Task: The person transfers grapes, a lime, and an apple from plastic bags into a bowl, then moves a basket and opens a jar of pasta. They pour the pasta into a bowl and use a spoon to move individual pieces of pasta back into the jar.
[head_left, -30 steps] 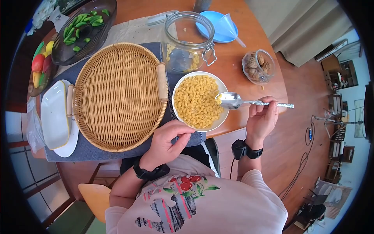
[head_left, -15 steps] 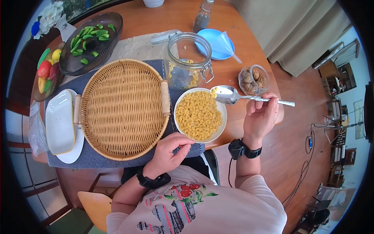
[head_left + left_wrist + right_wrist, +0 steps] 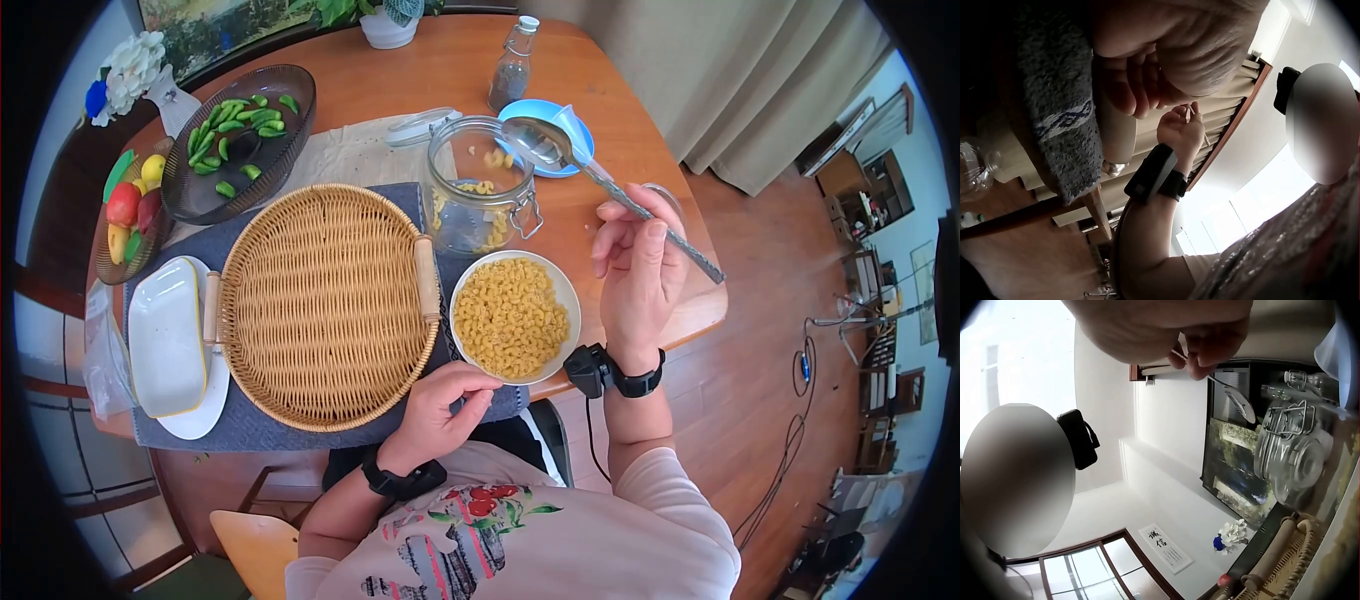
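Pinched along its handle by the right hand (image 3: 643, 285), the right place to hold it, the light, stiff, probably slick spoon (image 3: 607, 184) reaches ahead-left; whether the left hand (image 3: 438, 412) pinches the adjacent bowl (image 3: 573, 312), I cannot tell.

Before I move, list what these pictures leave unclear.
Glass bowl's contents: head view, behind the right hand.
Left hand's grip on the pasta bowl: head view, lower fingers hidden beneath the hand.
Part of the blue plate: head view, behind the spoon.
Wall sign's smallest writing: right wrist view, too small.
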{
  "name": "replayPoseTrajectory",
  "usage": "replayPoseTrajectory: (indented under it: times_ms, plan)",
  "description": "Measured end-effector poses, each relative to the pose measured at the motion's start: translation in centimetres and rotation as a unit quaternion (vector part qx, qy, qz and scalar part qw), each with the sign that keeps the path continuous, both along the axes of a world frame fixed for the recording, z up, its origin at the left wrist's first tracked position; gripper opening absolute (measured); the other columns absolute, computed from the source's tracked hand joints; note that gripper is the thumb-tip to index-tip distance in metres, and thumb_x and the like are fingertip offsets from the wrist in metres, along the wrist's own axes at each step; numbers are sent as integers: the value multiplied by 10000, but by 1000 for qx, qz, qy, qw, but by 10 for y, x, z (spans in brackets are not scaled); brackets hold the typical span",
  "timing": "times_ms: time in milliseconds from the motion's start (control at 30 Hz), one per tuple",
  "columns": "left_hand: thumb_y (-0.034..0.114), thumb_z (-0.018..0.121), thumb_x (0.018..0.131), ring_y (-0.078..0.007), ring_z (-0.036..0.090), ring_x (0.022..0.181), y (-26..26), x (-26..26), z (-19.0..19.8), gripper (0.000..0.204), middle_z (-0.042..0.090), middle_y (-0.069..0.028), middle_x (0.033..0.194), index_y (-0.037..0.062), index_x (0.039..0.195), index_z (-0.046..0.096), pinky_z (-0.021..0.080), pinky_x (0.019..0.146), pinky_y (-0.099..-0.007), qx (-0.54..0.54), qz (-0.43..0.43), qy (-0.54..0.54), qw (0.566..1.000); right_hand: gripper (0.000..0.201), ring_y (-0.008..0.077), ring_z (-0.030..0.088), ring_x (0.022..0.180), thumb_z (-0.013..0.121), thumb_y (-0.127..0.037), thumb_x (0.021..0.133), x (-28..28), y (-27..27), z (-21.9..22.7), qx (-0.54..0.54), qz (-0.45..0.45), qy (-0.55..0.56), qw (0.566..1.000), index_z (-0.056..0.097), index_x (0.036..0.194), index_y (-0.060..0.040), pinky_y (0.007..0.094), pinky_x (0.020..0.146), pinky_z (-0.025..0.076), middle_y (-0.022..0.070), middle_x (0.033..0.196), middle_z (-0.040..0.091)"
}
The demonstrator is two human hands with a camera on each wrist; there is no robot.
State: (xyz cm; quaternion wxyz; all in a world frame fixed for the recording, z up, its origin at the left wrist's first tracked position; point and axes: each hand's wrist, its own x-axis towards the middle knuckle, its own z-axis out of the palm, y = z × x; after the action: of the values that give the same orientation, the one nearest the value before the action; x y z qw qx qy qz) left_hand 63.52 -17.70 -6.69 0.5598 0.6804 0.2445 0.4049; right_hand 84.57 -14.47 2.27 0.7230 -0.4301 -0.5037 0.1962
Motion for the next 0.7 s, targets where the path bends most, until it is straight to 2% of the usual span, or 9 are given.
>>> replayPoseTrajectory:
  times_ms: [167, 233, 267, 333, 367, 467, 567, 633, 700]
  plan:
    - [-42, 565, 782, -136, 567, 669, -1, 0, 2, 141, 593, -83, 788, 5, 907, 610, 457, 605, -227, -2, 1, -2, 1000, 338, 81, 495, 570, 362, -281, 955, 3, -12, -5, 11, -21, 18, 1000, 494, 1111, -12, 192, 475, 381, 78, 869, 578]
    - [-45, 565, 780, -136, 569, 671, -1, 0, 2, 142, 594, -84, 790, 5, 905, 612, 457, 606, -227, -2, 4, -1, 1000, 328, 92, 476, 547, 355, -295, 956, 6, -21, -7, 27, -48, 86, 995, 502, 1051, -18, 201, 471, 372, 68, 778, 560]
    - [-45, 565, 780, -136, 569, 671, 0, 0, 1, 142, 594, -84, 790, 5, 905, 612, 457, 606, -227, -3, 4, -2, 1000, 328, 92, 476, 547, 355, -295, 956, 10, -26, -10, 26, -49, 85, 995, 502, 1051, -18, 201, 471, 372, 68, 778, 560]
    - [-57, 531, 804, -110, 553, 655, 1, -1, -2, 155, 559, -91, 823, -10, 939, 589, 447, 584, -208, 29, -18, -7, 999, 316, 99, 450, 527, 352, -304, 956, 17, -33, -19, 45, -40, 105, 993, 500, 978, -26, 210, 468, 361, 51, 677, 516]
    - [-57, 531, 804, -110, 553, 655, 2, -1, -2, 155, 559, -91, 823, -10, 939, 589, 447, 584, -208, 28, -19, -8, 999, 305, 102, 436, 526, 359, -301, 954, 16, -36, -19, 27, -63, 121, 990, 495, 940, -28, 217, 473, 360, 34, 616, 462]
    - [-57, 536, 802, -113, 553, 662, 2, -1, -2, 154, 558, -91, 822, -10, 939, 589, 447, 591, -212, 31, -21, -4, 999, 304, 105, 435, 532, 362, -295, 954, 27, -44, -35, -4, -68, 117, 991, 496, 935, -22, 219, 478, 364, 26, 612, 443]
    - [-56, 537, 802, -115, 555, 669, 1, -1, 0, 152, 558, -92, 821, -12, 938, 589, 446, 597, -214, 31, -19, 0, 999, 311, 103, 432, 541, 365, -291, 954, 29, -52, -45, -27, -92, 77, 992, 501, 939, -11, 219, 484, 361, 25, 618, 436]
    - [-31, 571, 784, -147, 575, 669, 0, 0, 1, 130, 596, -88, 791, 2, 903, 612, 460, 607, -234, 8, 4, 6, 1000, 316, 102, 432, 544, 364, -292, 954, 31, -57, -52, -38, -107, 46, 993, 504, 945, -8, 219, 488, 359, 28, 626, 442]
    - [-29, 571, 785, -147, 575, 668, 0, 0, 1, 130, 595, -88, 791, 3, 904, 611, 460, 606, -234, 9, 4, 6, 1000, 324, 106, 429, 513, 359, -304, 955, 33, -61, -59, -40, -135, -58, 988, 501, 943, -12, 213, 456, 345, 35, 616, 439]
